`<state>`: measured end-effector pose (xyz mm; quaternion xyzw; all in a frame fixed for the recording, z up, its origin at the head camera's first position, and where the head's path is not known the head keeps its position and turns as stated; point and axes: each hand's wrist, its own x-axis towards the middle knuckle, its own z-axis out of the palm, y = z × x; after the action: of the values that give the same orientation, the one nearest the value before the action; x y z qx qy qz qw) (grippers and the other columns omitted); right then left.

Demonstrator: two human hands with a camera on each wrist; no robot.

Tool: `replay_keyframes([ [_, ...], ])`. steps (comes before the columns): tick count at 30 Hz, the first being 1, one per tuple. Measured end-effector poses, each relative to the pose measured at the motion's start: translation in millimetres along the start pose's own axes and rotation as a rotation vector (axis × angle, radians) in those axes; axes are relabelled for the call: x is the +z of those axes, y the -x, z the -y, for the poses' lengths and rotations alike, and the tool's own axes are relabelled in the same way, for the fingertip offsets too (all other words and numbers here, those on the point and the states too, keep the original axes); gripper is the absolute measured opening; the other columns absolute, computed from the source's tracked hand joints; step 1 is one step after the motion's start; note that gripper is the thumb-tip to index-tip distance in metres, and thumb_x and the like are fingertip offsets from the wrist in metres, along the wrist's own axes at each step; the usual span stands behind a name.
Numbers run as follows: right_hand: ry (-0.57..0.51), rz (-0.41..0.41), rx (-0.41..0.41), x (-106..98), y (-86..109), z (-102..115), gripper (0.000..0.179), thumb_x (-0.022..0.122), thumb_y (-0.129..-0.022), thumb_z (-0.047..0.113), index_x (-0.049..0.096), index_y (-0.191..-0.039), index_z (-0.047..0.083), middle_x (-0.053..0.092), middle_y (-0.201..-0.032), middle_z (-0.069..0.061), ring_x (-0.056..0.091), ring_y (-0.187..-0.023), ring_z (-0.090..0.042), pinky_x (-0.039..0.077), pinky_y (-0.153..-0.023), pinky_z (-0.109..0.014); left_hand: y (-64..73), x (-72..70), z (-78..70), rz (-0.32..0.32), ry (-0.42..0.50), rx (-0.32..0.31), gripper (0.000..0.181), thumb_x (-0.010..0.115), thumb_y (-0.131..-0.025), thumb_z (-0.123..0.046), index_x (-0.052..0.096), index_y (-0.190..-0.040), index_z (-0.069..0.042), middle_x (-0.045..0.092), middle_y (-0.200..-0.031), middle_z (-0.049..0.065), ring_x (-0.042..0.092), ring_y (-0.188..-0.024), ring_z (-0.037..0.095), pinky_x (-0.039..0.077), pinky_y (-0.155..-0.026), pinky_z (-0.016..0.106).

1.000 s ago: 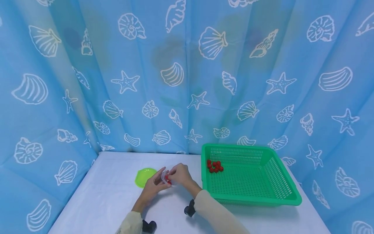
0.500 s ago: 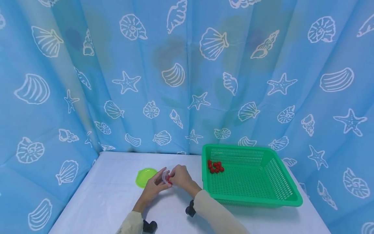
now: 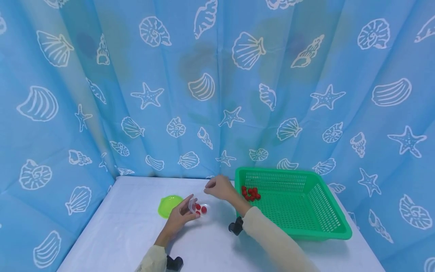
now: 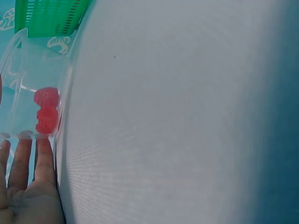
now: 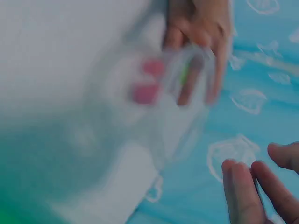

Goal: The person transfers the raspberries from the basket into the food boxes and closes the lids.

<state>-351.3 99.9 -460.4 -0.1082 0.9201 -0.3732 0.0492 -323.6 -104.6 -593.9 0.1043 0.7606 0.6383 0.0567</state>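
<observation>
The tabletop (image 3: 112,226) carries a perforated green basket (image 3: 302,204) at right. The right hand (image 3: 221,187), thumb apart from the fingers, is raised near the basket. The left hand (image 3: 178,216) has its fingers clamped around a clear plastic container (image 4: 29,70); red raspberries (image 4: 46,97) lie inside.
</observation>
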Motion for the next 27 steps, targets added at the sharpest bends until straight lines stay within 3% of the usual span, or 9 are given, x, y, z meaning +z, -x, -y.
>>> replay_keyframes([
  [7,-0.1,-0.106,-0.058,-62,-4.0,-33,0.014,0.07,-0.088,0.016,0.076,-0.095,0.005,0.07,-0.088,-0.004,0.065,-0.079,-0.019,0.057,-0.069,-0.033,-1.9,-0.9,2.8,0.001,-0.018,-0.012,0.08,0.078,-0.083,-0.031,0.037,-0.151,-0.024,0.051,-0.144,0.0,0.039,-0.138,0.029,0.039,-0.106,0.05],
  [12,-0.18,-0.156,0.023,-86,-4.7,-71,0.017,0.068,-0.087,0.012,0.074,-0.097,0.0,0.071,-0.091,-0.009,0.067,-0.08,-0.022,0.058,-0.073,-0.039,-1.3,-0.9,3.3,0.0,-0.024,0.006,0.078,0.077,-0.085,-0.029,0.037,-0.151,-0.02,0.051,-0.144,0.003,0.039,-0.138,0.033,0.04,-0.105,0.051],
  [18,-0.309,-0.178,0.156,-96,-1.6,-110,0.022,0.064,-0.088,0.004,0.069,-0.103,-0.013,0.07,-0.092,-0.021,0.069,-0.085,-0.035,0.056,-0.083,-0.051,-1.5,-1.8,2.5,-0.002,-0.017,-0.02,0.08,0.079,-0.083,-0.032,0.038,-0.151,-0.022,0.051,-0.144,0.001,0.038,-0.138,0.031,0.038,-0.107,0.05],
  [22,-0.256,-0.182,0.234,-96,2.8,-131,0.024,0.064,-0.09,0.007,0.07,-0.103,-0.012,0.071,-0.092,-0.022,0.069,-0.089,-0.037,0.056,-0.083,-0.05,-2.2,-1.9,3.1,0.002,-0.013,-0.023,0.081,0.079,-0.082,-0.033,0.038,-0.151,-0.021,0.051,-0.144,0.003,0.039,-0.138,0.031,0.038,-0.107,0.05],
  [27,-0.182,-0.203,0.311,-95,5.5,-151,0.023,0.069,-0.086,0.012,0.074,-0.093,-0.009,0.072,-0.078,-0.016,0.07,-0.081,-0.033,0.057,-0.077,-0.048,-1.9,-2.5,0.1,0.007,-0.03,-0.017,0.081,0.078,-0.083,-0.033,0.037,-0.151,-0.02,0.05,-0.145,0.003,0.04,-0.137,0.031,0.039,-0.106,0.05],
])
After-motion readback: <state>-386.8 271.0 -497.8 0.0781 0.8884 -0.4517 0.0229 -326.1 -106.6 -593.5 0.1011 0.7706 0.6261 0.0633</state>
